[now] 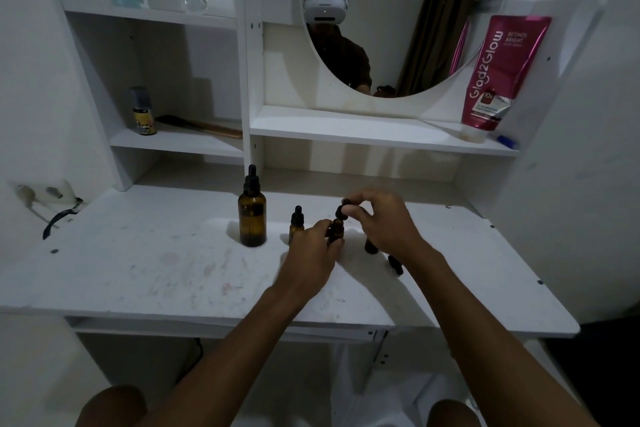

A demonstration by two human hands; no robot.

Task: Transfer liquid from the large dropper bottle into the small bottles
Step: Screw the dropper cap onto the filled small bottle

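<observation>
The large amber dropper bottle (252, 215) stands capped on the white desk (145, 274), left of my hands. Beside it a small amber bottle (296, 222) stands with its black dropper cap on. My left hand (313, 253) grips a second small bottle (336, 231) by its body. My right hand (382, 222) pinches that bottle's black dropper cap (342, 210) just above its neck. A third small bottle (371, 245) stands partly hidden under my right hand, and a loose black dropper cap (396, 263) lies on the desk beside my right wrist.
A shelf unit with a round mirror (398, 10) rises behind the desk. A pink tube (498, 73) leans at the right, a small spray can (142, 111) and a comb sit on the left shelf. A wall socket with a cable (52, 198) is at far left.
</observation>
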